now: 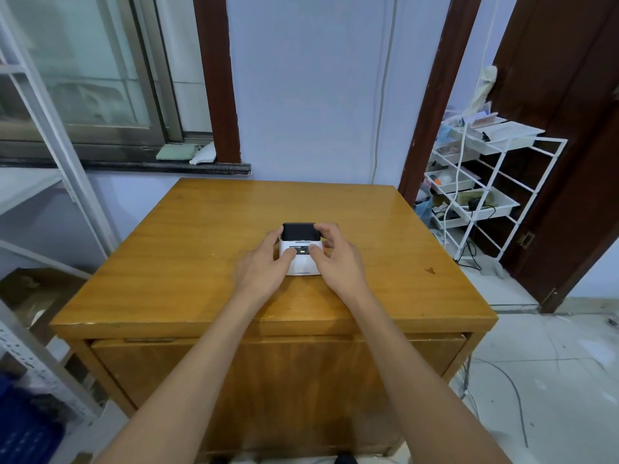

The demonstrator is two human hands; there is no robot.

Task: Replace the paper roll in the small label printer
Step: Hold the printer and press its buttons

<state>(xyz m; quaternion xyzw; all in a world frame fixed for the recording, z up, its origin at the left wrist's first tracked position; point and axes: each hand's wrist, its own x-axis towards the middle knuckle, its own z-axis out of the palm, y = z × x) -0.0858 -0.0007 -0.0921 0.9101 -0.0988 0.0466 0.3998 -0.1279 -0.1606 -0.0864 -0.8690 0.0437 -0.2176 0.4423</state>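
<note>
A small white label printer point(300, 259) with a black lid at its far end sits near the middle of the wooden table point(201, 249). My left hand point(264, 266) grips its left side, with the thumb on the white top panel. My right hand point(335, 256) holds the right side, fingers curled round the far right corner and thumb resting on top. The black lid looks closed. No paper roll is in sight.
The table stands against a pale wall under a window sill point(134, 165). A white wire rack point(482, 189) with trays of small items is to the right, with cables on the floor. Metal shelving point(50, 169) stands at the left.
</note>
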